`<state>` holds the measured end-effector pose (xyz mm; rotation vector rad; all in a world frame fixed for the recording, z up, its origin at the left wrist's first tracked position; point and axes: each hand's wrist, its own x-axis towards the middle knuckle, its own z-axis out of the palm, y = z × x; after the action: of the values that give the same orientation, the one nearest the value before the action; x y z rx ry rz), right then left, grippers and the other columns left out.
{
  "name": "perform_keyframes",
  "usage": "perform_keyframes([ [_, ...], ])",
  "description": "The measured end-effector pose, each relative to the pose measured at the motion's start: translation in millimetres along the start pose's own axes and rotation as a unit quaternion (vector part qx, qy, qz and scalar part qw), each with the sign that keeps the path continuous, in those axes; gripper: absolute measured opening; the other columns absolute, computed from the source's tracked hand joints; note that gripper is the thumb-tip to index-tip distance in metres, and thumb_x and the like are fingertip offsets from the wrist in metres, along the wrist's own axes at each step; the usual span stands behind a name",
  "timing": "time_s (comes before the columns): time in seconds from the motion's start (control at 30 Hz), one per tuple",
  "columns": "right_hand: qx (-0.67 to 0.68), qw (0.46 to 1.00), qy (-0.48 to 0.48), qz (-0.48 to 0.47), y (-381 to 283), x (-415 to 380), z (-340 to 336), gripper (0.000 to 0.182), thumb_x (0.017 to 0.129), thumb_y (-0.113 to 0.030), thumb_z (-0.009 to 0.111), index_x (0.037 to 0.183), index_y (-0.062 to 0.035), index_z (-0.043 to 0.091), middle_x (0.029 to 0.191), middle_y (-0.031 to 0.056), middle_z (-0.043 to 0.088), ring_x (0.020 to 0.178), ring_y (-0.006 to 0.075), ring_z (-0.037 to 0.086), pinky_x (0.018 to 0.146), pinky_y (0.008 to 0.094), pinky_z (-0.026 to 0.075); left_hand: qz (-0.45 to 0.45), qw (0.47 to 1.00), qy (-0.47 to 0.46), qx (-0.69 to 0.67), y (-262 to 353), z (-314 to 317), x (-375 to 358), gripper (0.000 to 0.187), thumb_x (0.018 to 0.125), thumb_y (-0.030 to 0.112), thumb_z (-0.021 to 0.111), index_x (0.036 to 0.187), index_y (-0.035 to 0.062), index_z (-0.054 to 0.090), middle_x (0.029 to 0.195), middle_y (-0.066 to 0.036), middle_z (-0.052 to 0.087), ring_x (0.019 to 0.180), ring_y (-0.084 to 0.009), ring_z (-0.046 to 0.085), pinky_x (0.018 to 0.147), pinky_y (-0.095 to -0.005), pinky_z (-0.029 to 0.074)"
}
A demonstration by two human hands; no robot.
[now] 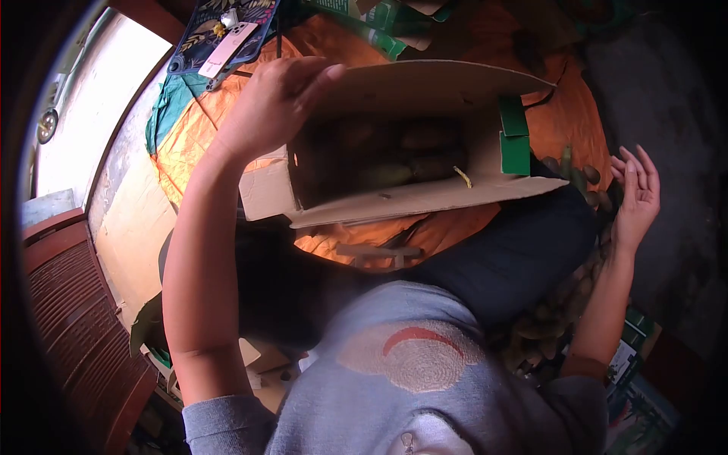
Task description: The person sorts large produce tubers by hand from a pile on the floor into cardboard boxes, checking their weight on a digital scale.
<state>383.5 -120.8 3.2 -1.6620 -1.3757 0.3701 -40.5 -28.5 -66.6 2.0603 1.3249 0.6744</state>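
Cardboard box (pixel 425 91) touches half-curled left hand (pixel 282 98), grip unclear; right hand (pixel 635 199) spread, empty.

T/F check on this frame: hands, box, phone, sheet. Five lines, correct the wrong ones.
1. The left hand is at the box. True.
2. The right hand is inside the box. False: the right hand is outside it, to the right.
3. The box is open. True.
4. The phone lies in the box. False: the phone is outside, at the picture's upper left.
5. The sheet is largely orange. True.
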Motion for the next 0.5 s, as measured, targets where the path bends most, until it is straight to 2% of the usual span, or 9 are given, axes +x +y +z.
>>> perform_keyframes([
  [0.07, -0.001, 0.997, 0.046, 0.055, 56, -16, -42, 0.03, 0.092, -0.009, 0.05, 0.119, 0.004, 0.047, 0.106, 0.0151, 0.06, 0.088, 0.0147, 0.061, 0.077, 0.0237, 0.049, -0.027, 1.0, -0.006, -0.005, 0, 0, -1, 0.044, 0.093, 0.038, 0.048, 0.102, -0.0029, 0.06, 0.075, -0.01, 0.061, 0.072, -0.0132, 0.055, 0.067, -0.0294, 0.044],
  [0.1, -0.003, 0.995, 0.058, 0.083, 87, -28, -61, 0.03, 0.092, -0.009, 0.05, 0.119, 0.0033, 0.047, 0.105, 0.0143, 0.061, 0.087, 0.0138, 0.061, 0.075, 0.023, 0.049, -0.049, 0.998, -0.028, -0.007, 2, -3, 0, 0.046, 0.093, 0.041, 0.046, 0.103, -0.0025, 0.061, 0.079, -0.009, 0.062, 0.076, -0.0134, 0.056, 0.073, -0.0285, 0.044],
  [0.17, -0.019, 0.985, 0.077, 0.155, 147, -63, -92, 0.03, 0.091, -0.009, 0.052, 0.119, 0.0019, 0.048, 0.101, 0.0121, 0.062, 0.084, 0.0111, 0.06, 0.073, 0.021, 0.048, -0.061, 0.996, -0.023, -0.057, 1, -5, -2, 0.046, 0.093, 0.041, 0.045, 0.109, 0.0011, 0.061, 0.091, -0.014, 0.065, 0.087, -0.0197, 0.062, 0.078, -0.0308, 0.046],
  [0.2, -0.047, 0.984, 0.075, 0.157, 178, -84, -106, 0.029, 0.091, -0.008, 0.051, 0.118, 0.0013, 0.048, 0.099, 0.0112, 0.063, 0.084, 0.0106, 0.06, 0.072, 0.0204, 0.047, -0.054, 0.993, -0.026, -0.101, 5, -6, -2, 0.046, 0.095, 0.041, 0.041, 0.111, 0.0023, 0.061, 0.094, -0.01, 0.064, 0.09, -0.0152, 0.058, 0.086, -0.0291, 0.043],
  [0.3, -0.124, 0.976, 0.094, 0.15, 246, -150, -125, 0.029, 0.089, 0.0, 0.048, 0.117, 0.0012, 0.049, 0.094, 0.0091, 0.064, 0.079, 0.0099, 0.06, 0.07, 0.0197, 0.046, -0.042, 0.984, -0.009, -0.173, 0, -9, -1, 0.046, 0.096, 0.039, 0.036, 0.116, 0.0033, 0.058, 0.111, -0.012, 0.061, 0.107, -0.0188, 0.056, 0.095, -0.0308, 0.039],
  [0.37, -0.15, 0.956, 0.085, 0.235, 284, -197, -134, 0.034, 0.084, 0.006, 0.045, 0.117, 0.0009, 0.049, 0.093, 0.0081, 0.064, 0.076, 0.0115, 0.059, 0.068, 0.0218, 0.047, -0.027, 0.979, 0.0, -0.203, -13, -11, 2, 0.049, 0.097, 0.038, 0.034, 0.117, -0.0012, 0.055, 0.117, -0.014, 0.057, 0.114, -0.0221, 0.052, 0.1, -0.0347, 0.037],
  [0.4, -0.136, 0.929, 0.071, 0.336, 311, -224, -143, 0.04, 0.079, 0.01, 0.043, 0.117, 0.0007, 0.05, 0.089, 0.0076, 0.063, 0.072, 0.0117, 0.059, 0.062, 0.024, 0.048, -0.018, 0.973, 0.023, -0.227, -16, -13, 4, 0.044, 0.097, 0.032, 0.036, 0.115, -0.0025, 0.056, 0.113, -0.014, 0.06, 0.109, -0.0208, 0.056, 0.096, -0.0318, 0.041],
  [0.43, -0.157, 0.91, 0.059, 0.378, 295, -236, -138, 0.04, 0.078, 0.008, 0.045, 0.116, 0.0005, 0.051, 0.085, 0.0075, 0.063, 0.066, 0.012, 0.059, 0.055, 0.0255, 0.048, -0.04, 0.975, 0.037, -0.217, -13, -17, 3, 0.047, 0.097, 0.036, 0.035, 0.116, -0.0029, 0.055, 0.115, -0.015, 0.059, 0.111, -0.0218, 0.055, 0.098, -0.0338, 0.039],
  [0.5, -0.158, 0.863, -0.015, 0.48, 302, -275, -147, 0.032, 0.078, 0.001, 0.052, 0.11, 0.0006, 0.057, 0.079, 0.0084, 0.064, 0.063, 0.013, 0.059, 0.056, 0.026, 0.049, -0.045, 0.982, 0.063, -0.175, -16, -20, 3, 0.052, 0.097, 0.04, 0.032, 0.119, -0.0011, 0.054, 0.12, -0.015, 0.056, 0.114, -0.0236, 0.052, 0.101, -0.0369, 0.036],
])
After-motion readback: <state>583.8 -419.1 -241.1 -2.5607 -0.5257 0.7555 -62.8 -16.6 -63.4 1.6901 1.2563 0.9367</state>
